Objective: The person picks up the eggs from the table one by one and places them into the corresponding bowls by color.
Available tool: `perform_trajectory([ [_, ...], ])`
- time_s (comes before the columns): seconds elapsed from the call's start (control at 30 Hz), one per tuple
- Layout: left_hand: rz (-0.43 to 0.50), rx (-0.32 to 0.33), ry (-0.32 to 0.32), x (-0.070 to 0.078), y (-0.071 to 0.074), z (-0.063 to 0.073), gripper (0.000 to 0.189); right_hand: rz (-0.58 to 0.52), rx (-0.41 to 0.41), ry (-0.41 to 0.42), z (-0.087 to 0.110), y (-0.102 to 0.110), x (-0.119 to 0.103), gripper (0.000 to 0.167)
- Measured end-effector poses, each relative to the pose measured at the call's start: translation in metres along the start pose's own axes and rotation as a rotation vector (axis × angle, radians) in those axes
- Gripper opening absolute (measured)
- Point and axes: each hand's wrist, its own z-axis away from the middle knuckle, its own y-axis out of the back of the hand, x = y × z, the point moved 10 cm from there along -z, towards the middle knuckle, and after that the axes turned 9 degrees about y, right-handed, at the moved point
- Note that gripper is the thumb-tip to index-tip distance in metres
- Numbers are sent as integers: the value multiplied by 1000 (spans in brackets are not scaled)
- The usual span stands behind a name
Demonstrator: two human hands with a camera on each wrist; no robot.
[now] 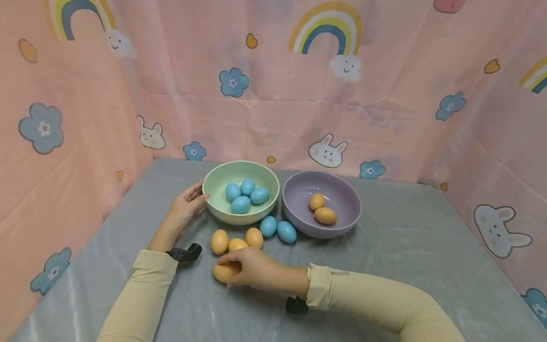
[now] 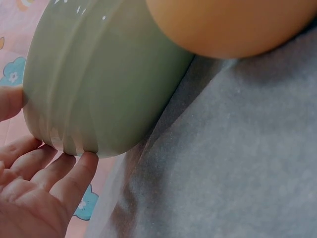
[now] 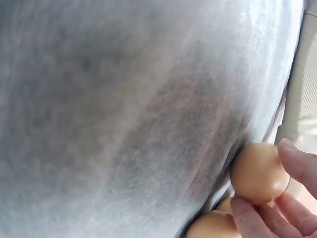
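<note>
My right hand pinches an orange-brown egg between thumb and fingers at the table's front; the right wrist view shows that egg low at the right. Just beyond it lie three more orange eggs. My left hand holds the left side of a light green bowl, thumb at the rim and fingertips against the outer wall, as the left wrist view shows on the green wall. Several blue eggs lie inside this bowl.
A purple bowl with two orange eggs stands right of the green one. Two blue eggs lie on the grey tablecloth in front of the bowls. Pink patterned cloth encloses the table's back and sides.
</note>
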Motion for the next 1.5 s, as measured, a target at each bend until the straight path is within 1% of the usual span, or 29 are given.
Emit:
perform_trajectory([
  [0.1,-2,-1,0,-1,0,-1,65,42,7,14,0,0,0,47],
  [0.17,-3,0,-2,-1,1,0,64,50,17,18,0,0,1,47],
  [0.33,1,1,-4,0,0,1,63,1,45,-5,0,1,5,48],
  [0.47,-1,10,-4,0,1,0,63,-47,81,11,3,9,4,47],
  [0.57,0,14,-7,0,1,-1,64,-125,133,13,7,21,3,47],
  [0.7,2,12,-13,0,1,-2,64,-184,218,-3,15,42,5,48],
  [0.77,1,8,-16,0,1,-2,64,-188,242,-20,20,51,7,47],
  [0.93,-8,6,-16,-1,1,-2,64,-219,271,-66,34,69,18,46],
  [1.1,-9,7,-15,0,1,-2,63,-210,324,-100,47,89,29,48],
  [1.2,-2,2,-20,2,0,-1,63,-222,346,-117,53,100,35,48],
  [1.3,0,-2,-20,1,-1,0,63,-235,372,-150,60,109,41,48],
  [1.5,10,-5,-13,0,0,-1,63,-223,425,-202,70,127,52,52],
])
